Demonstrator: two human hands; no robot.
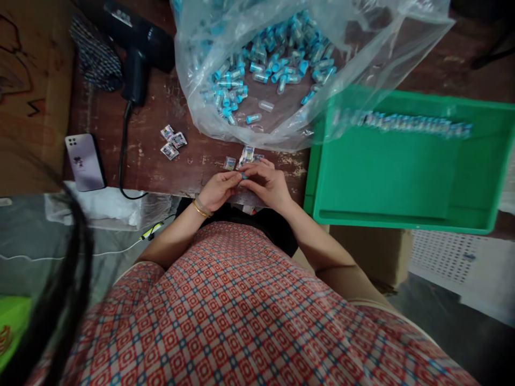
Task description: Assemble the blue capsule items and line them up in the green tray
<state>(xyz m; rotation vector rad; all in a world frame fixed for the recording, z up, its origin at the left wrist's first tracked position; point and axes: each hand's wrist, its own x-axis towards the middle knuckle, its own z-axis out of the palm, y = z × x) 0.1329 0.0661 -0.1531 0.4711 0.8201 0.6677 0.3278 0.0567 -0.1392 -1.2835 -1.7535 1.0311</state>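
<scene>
My left hand (218,190) and my right hand (267,183) meet at the near edge of the brown table (153,145), fingers pinched together around a small item with a bit of blue showing; I cannot make out what it is. Small printed labels (246,155) lie on the table just beyond my fingers. A big clear plastic bag (225,123) holding several small blue-capped vials (277,59) sits straight ahead. A gold bangle is on my left wrist.
A green plastic tray (386,177) at the right holds a row of vials (402,122) along its far side. More labels (172,142), a purple phone (83,161) and a black heat gun (139,48) with its cord lie at the left.
</scene>
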